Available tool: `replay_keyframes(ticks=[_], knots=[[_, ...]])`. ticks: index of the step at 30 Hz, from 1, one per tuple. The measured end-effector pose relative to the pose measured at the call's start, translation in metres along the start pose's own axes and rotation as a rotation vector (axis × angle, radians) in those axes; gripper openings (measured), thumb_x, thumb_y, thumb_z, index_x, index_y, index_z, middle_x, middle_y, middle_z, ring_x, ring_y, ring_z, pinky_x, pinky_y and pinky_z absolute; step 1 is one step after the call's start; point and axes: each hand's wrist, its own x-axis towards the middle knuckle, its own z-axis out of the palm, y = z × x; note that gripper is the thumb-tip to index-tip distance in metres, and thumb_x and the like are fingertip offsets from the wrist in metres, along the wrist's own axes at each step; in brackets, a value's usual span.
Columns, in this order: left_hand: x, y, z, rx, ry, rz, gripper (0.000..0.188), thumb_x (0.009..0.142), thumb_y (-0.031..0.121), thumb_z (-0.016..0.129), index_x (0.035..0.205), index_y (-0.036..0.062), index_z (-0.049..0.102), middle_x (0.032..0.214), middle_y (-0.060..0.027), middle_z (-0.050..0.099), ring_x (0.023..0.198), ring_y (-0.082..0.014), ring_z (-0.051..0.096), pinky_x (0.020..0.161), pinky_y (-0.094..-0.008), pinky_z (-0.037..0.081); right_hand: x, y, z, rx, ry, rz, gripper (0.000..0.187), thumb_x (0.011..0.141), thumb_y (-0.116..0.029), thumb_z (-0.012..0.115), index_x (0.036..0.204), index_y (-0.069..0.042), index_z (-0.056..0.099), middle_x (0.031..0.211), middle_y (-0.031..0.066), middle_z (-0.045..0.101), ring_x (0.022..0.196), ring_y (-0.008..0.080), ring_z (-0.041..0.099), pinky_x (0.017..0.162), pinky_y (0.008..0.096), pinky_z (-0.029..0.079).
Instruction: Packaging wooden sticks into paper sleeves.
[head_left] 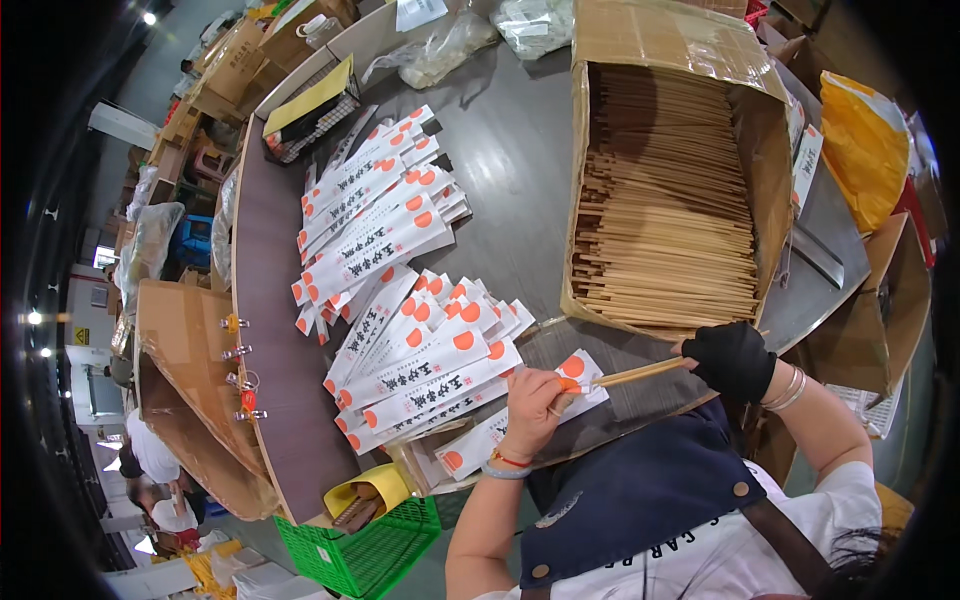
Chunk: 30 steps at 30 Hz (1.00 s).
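My right hand, in a black fingerless glove, is closed on a pair of thin wooden chopsticks at their right end. The chopsticks point left, and their other ends reach the fingers of my left hand. My bare left hand is closed on a white paper chopstick sleeve with orange dots, which lies along the front edge of the table. Whether the tips are inside the sleeve is hidden by my fingers. Just beyond my right hand stands an open cardboard box full of chopsticks.
Fanned piles of similar sleeves lie on the grey table. A yellow-lined basket and clear plastic bags stand at the back. A green crate sits below the front-left edge, an orange bag at right.
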Motion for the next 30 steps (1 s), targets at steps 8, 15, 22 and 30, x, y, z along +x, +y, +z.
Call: replay_keyframes(ticks=[8,15,22,30], knots=[[0.011,-0.001,-0.012,0.046,-0.025,0.086,0.016,0.078,0.021,0.074,0.088,0.0106,0.066,0.092,-0.0003,0.063,0.084,-0.0226,0.056,0.076,-0.0358,0.038,0.014,-0.010,-0.020,0.137,-0.273,0.260,0.025,0.093,-0.033,0.057,0.087,-0.013,0.071,0.077,0.0103,0.068,0.074,0.0311,0.066,0.066,0.0426,0.051],[0.034,0.042,-0.011,0.224,-0.053,0.317,0.011,0.079,0.016,0.068,0.087,0.0088,0.065,0.091,-0.0018,0.063,0.083,-0.0205,0.059,0.071,-0.0342,0.042,0.047,-0.030,-0.021,0.139,-0.454,0.222,0.033,0.096,-0.037,0.051,0.098,-0.013,0.073,0.074,0.0131,0.068,0.074,0.0345,0.067,0.071,0.0458,0.052],[0.051,0.059,-0.019,0.285,-0.101,0.419,0.018,0.082,0.015,0.065,0.098,0.0084,0.067,0.095,-0.0054,0.065,0.080,-0.0229,0.062,0.066,-0.0353,0.044,0.043,-0.060,0.021,0.827,0.436,0.142,0.040,0.096,-0.017,0.055,0.134,-0.004,0.053,0.123,0.0173,0.061,0.122,0.0297,0.054,0.100,0.0390,0.043],[0.026,0.009,-0.020,0.640,0.021,0.022,0.039,0.079,0.029,0.072,0.113,0.0095,0.066,0.104,-0.0065,0.059,0.095,-0.0270,0.054,0.080,-0.0417,0.041,0.027,0.045,0.026,-0.125,0.342,0.127,0.031,0.072,-0.009,0.071,0.103,-0.006,0.065,0.095,0.0125,0.059,0.093,0.0339,0.056,0.082,0.0430,0.047]])
